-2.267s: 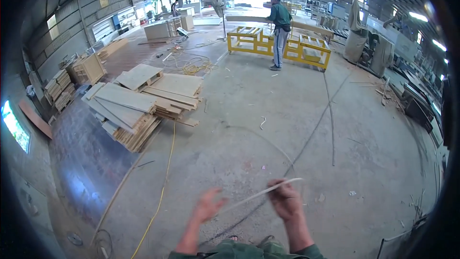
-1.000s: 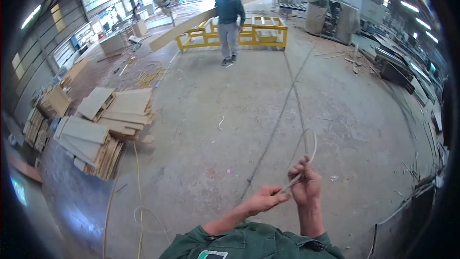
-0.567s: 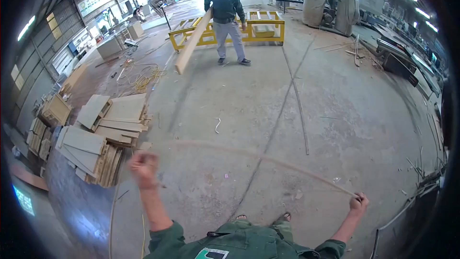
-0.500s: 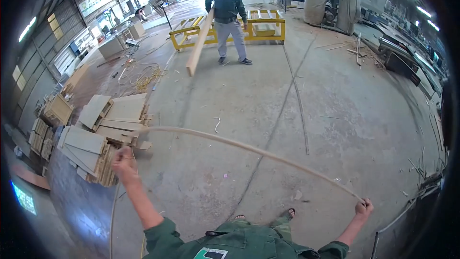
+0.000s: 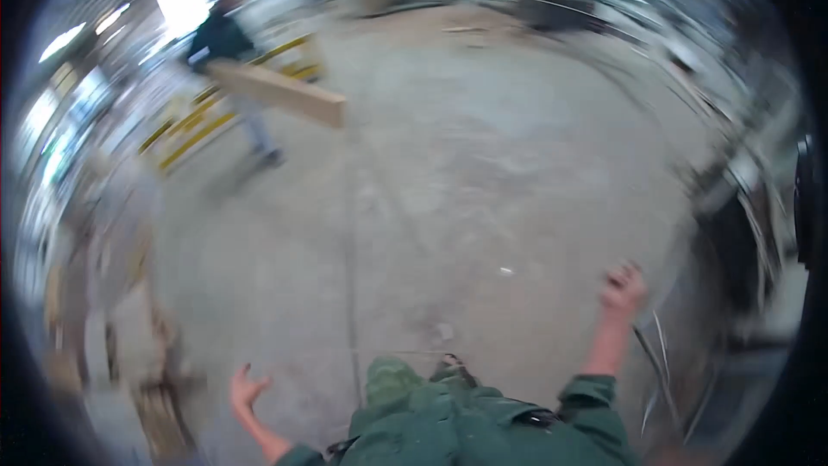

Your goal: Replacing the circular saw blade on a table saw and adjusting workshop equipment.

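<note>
My left hand point(image 5: 248, 388) is low at the left over the concrete floor, its thumb and fingers apart with nothing between them. Raised at the right, my right hand point(image 5: 624, 287) has bent fingers smeared by motion, and I see no strip running from it. Just below it, a dark thin strip point(image 5: 653, 361) and a pale thin strip point(image 5: 661, 345) stand out against the right-hand clutter. I cannot tell whether either is the long wooden strip seen before.
Far left, another person point(image 5: 220, 39) carries a long wooden board point(image 5: 280, 93) pointing toward the middle. Behind them is a yellow frame point(image 5: 203, 128). Blurred wood stacks point(image 5: 134, 328) line the left, and a dark machine or bin point(image 5: 733, 242) stands at the right.
My view has swung to the right, shifting the other person leftward. The long bent wooden strip no longer spans my hands. My left hand has opened and dropped lower; my right hand has risen.
</note>
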